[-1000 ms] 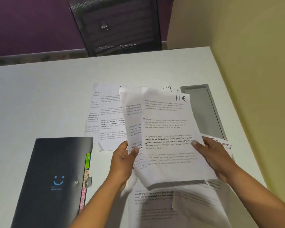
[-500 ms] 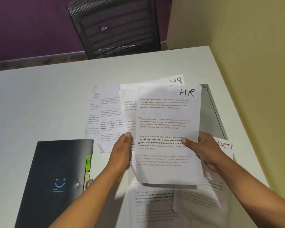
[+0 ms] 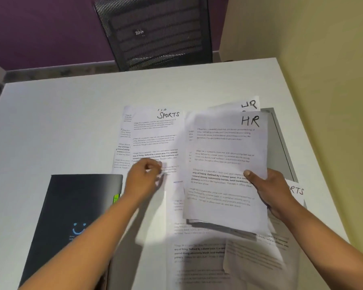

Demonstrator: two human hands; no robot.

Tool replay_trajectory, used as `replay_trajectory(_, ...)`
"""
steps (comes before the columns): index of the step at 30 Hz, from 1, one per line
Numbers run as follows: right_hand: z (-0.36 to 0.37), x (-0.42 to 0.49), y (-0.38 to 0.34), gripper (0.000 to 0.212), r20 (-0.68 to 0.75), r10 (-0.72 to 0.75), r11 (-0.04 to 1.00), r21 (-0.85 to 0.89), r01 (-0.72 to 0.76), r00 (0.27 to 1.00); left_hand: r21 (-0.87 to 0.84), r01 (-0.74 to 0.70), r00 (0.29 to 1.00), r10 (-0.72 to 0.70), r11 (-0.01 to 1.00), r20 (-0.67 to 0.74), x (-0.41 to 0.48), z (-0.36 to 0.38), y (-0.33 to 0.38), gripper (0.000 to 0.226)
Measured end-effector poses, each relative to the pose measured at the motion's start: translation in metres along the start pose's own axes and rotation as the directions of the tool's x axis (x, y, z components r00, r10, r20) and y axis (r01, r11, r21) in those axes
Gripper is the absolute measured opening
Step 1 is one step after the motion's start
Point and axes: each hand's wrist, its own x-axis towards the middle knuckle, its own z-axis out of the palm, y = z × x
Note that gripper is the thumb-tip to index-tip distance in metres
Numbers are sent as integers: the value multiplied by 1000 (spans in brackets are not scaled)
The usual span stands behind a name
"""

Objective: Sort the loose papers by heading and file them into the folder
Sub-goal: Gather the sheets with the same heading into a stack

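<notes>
White desk (image 3: 61, 122): right hand (image 3: 270, 191) grips HR stack (image 3: 224, 155); left hand (image 3: 144, 178) blurred, fingers (image 3: 155, 166) unclear.

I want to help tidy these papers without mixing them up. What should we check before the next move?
1. Right hand grips the HR pile firmly: ok, thumb on top.
2. Every sheet in that pile says HR: cannot tell, the lower sheets are hidden.
3. Left hand has hold of the SPORTS sheet: cannot tell, it is blurred.
4. Folder open for filing: not ok, it lies shut.
5. All loose papers sorted: not ok, several lie mixed nearest the person.
</notes>
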Motion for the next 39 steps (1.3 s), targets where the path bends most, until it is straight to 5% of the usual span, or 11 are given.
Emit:
replay_trajectory(4, 2, 7, -1, 15, 24, 14, 1000, 21, -14, 1000, 370, 39, 960, 67, 928, -271, 47, -50, -11, 27)
replay_trajectory(12, 13, 14, 0, 22, -66, 110, 993, -38, -112, 992, 620, 278, 942, -82, 733, -326, 87, -59, -32, 80)
replay_trajectory(16, 16, 12, -4, 19, -48, 71, 996, -49, -74, 996, 463, 241, 955, -122, 853, -272, 103, -59, -30, 70)
replay_trajectory(22, 12, 11, -3, 26, -50, 91, 996, -16, -92, 995, 429, 211, 971, -139, 879, -193, 112, -71, -10, 19)
replay_trajectory(34, 9, -6, -9, 23, -168, 112, 993, -6, -115, 979, 580, -76, 890, 317, 811, -327, 62, -142, 33, 29)
replay_trajectory(39, 6, -36, -23, 21, -143, 47, 999, -11, -49, 989, 409, -178, 808, 370, 895, -458, 7, -158, 37, 31)
